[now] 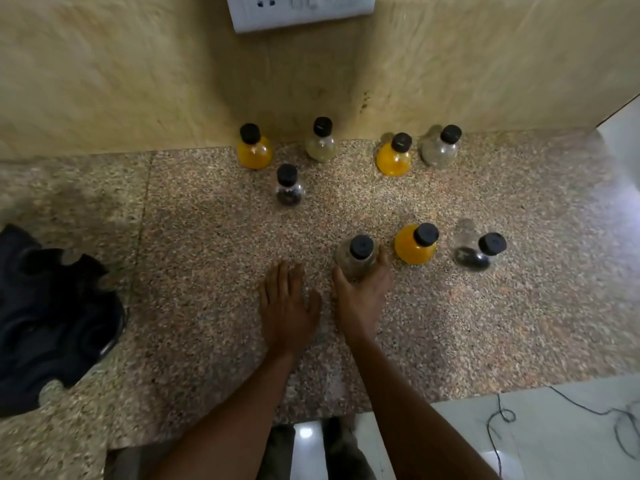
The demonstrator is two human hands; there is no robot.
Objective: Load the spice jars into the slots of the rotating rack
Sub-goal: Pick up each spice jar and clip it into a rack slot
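Several small round spice jars with black caps stand on the speckled granite counter (207, 237). My right hand (362, 292) wraps around a clear jar of brownish spice (356, 259) at the front. Right of it stand a yellow jar (415, 244) and a dark-spice jar (479, 251). At the back are a yellow jar (254, 147), a pale jar (321, 142), another yellow jar (394, 155) and a greyish jar (441, 147); a dark-spice jar (289, 185) stands in front of them. My left hand (287, 306) lies flat on the counter, holding nothing. The black rotating rack (52, 317) sits at the far left, its slots without jars.
A beige wall rises behind the jars, with a white socket plate (301, 10) at the top. The counter's front edge runs along the bottom, with white floor tiles and a thin dark cable (498, 420) below right.
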